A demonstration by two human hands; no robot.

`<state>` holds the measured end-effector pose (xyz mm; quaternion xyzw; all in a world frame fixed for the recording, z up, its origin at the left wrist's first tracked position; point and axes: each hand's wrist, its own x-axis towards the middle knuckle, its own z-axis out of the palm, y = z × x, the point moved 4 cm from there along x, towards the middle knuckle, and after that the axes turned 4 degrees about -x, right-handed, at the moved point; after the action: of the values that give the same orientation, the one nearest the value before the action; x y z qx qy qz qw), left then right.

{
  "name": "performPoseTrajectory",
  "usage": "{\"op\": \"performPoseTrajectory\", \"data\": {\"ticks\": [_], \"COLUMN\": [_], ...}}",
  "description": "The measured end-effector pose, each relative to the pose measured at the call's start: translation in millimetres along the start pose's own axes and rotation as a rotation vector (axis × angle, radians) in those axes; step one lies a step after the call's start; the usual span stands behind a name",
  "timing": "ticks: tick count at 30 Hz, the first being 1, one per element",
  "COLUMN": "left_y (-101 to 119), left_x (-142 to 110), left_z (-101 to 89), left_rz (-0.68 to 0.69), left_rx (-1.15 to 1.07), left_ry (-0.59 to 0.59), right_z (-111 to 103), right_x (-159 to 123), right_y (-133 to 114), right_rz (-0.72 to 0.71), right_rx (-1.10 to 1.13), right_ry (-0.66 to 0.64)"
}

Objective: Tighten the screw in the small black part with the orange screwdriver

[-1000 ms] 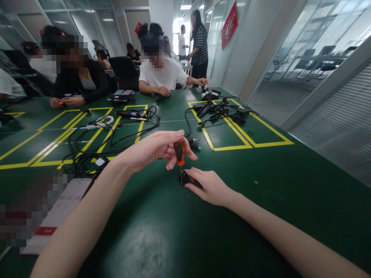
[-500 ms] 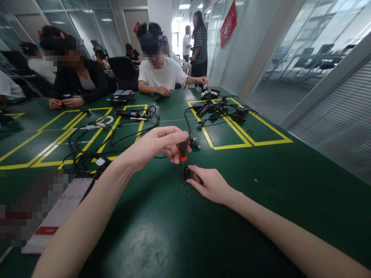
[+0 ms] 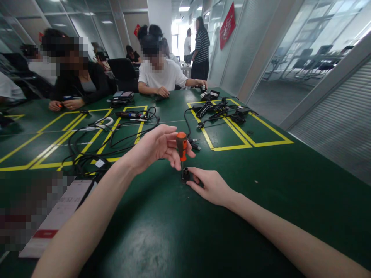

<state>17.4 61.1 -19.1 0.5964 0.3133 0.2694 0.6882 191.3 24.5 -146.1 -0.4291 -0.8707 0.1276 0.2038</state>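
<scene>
A screwdriver (image 3: 181, 146) with an orange and dark handle stands upright near the table's middle. The fingers of my left hand (image 3: 158, 148) curl loosely behind and beside its handle, while the thumb is lifted off it. Its thin shaft goes down to a small black part (image 3: 185, 176) with a short upright tube, lying on the green table. From the right, my right hand (image 3: 210, 187) pinches this part between thumb and fingers and holds it against the tabletop. Where the screwdriver's tip meets the part is too small to make out.
Black cables (image 3: 84, 154) lie to the left, and more cables and black devices (image 3: 216, 111) sit at the back right within yellow tape lines. A phone-like screen (image 3: 55, 220) lies by my left forearm. Two people (image 3: 160, 75) sit across the green table (image 3: 246, 231).
My left thumb went onto the screwdriver's handle and has now come off again, with the fingers loosened. The black part shifted slightly right and away at first. My right hand keeps its pinch.
</scene>
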Motion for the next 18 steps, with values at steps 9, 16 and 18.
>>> {"op": "performPoseTrajectory", "data": {"ticks": [9,16,18], "left_y": [-1.6,0.4,0.3], "left_x": [0.5,-1.5,-1.6], "left_z": [0.9,0.0,0.3], "left_rz": [0.014,0.029,0.038], "left_rx": [-0.006,0.031,0.041], "left_ry": [0.017,0.077,0.08], "right_z": [-1.4,-1.0,-0.9], "right_x": [-1.1,-1.9,-1.9], "right_y": [-0.3,1.2,1.6], "right_rz": [-0.052,-0.061,-0.062], "right_rx": [0.009,0.002,0.002], "right_ry": [0.027,0.022,0.023]}}
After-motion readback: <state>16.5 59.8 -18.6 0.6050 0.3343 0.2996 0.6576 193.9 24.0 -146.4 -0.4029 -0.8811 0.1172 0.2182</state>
